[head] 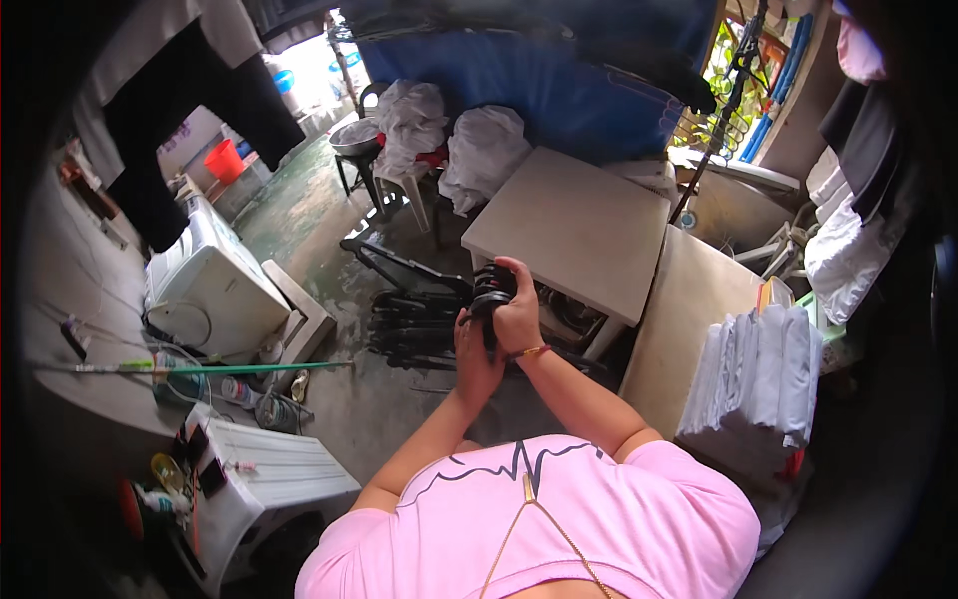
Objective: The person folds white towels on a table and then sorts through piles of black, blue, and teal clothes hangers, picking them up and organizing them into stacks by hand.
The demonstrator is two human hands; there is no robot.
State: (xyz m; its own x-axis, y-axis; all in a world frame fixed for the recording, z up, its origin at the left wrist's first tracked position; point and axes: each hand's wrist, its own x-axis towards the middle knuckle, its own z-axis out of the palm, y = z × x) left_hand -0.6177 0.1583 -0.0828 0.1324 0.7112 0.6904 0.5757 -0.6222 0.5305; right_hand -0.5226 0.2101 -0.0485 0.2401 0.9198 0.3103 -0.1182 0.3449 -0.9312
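In front of my chest, both hands grip a bundle of black items (490,290), which look like plastic clothes hangers nested together. My right hand (518,314) wraps around the bundle's upper right side, with its fingers curled over the top. From below and to the left, my left hand (479,356) supports it. More black hanger-like pieces (419,322) show stacked just left of the hands. Whether they are joined to the held bundle or lie apart is hard to tell. A pale table (569,224) stands just beyond my hands.
Folded white cloths (756,374) are stacked on a second table (681,299) at right. White bundles (486,153) sit beside a plastic stool (408,187). A white appliance (213,284), a green pole (262,368) and a white plastic table (281,464) are at left.
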